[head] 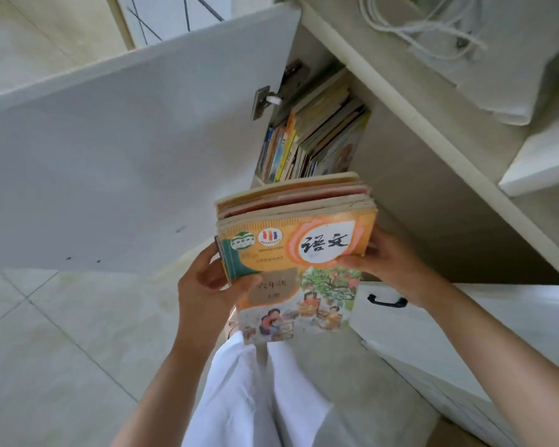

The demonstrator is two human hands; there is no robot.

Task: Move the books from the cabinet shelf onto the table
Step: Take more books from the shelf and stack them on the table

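Note:
A stack of several thin schoolbooks [296,233] hangs in the air in front of the cabinet, its top cover orange with a drawing of children. My left hand [207,279] grips the stack's left side, thumb on the cover. My right hand [380,256] grips its right side, thumb on the cover's edge. Behind the stack, several more books [313,140] stand packed upright on the cabinet shelf [259,181]. No table is in view.
The white cabinet door [126,156] stands wide open to the left. A drawer with a black handle [386,301] sits at lower right. White cords [433,27] lie on the upper ledge. Tiled floor [62,333] spreads below, and my white-clad legs [255,398] are under the books.

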